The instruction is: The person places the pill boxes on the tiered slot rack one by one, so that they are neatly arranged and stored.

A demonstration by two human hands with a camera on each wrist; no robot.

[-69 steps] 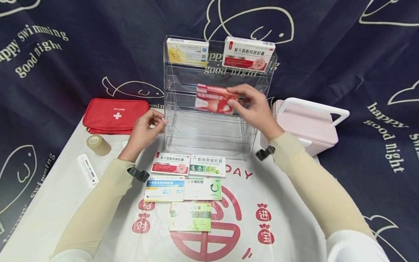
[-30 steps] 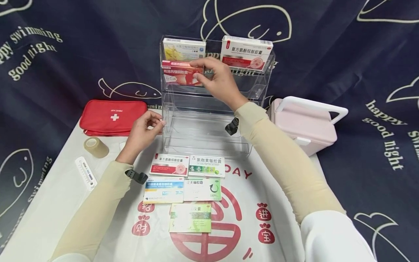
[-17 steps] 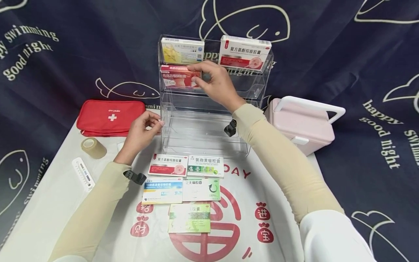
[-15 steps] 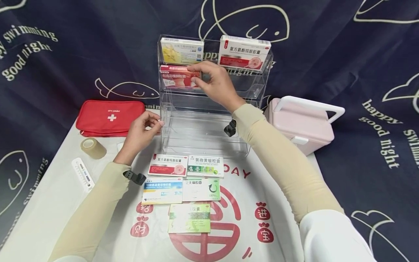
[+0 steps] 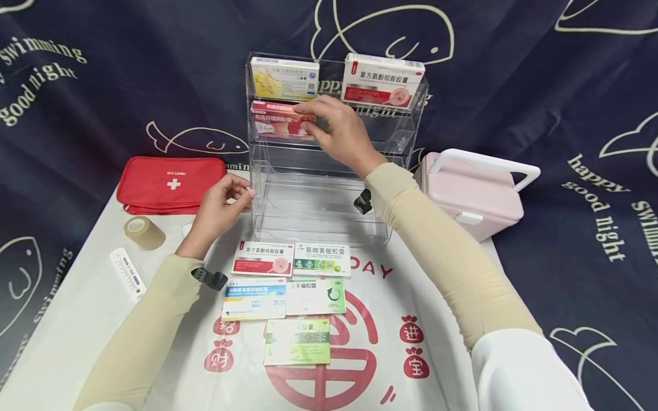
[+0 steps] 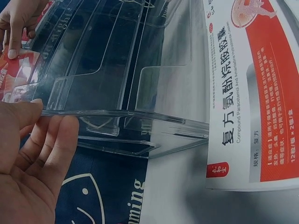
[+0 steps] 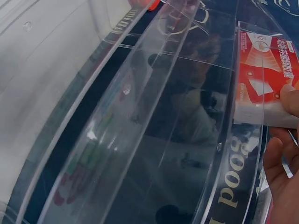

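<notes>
right hand (image 5: 336,130) pinches red box (image 5: 277,121) at left end of clear rack (image 5: 321,234), second tier down; left hand (image 5: 218,204) pinches rack's side edge. white printed tablecloth (image 5: 442,319), five boxes (image 5: 264,297) flat in front, red pouch (image 5: 175,197) left, pink case (image 5: 473,191) right, dark fish-print curtain (image 5: 514,91) behind.

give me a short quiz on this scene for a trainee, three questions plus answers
1. Which item does the right hand pinch: A) first-aid pouch, B) red box, C) tape roll?
2. True or false: the left hand holds the clear rack by its side edge.
3. How many boxes are visible lying on the table in front of the rack?

Key: 1. B; 2. True; 3. Five
</notes>
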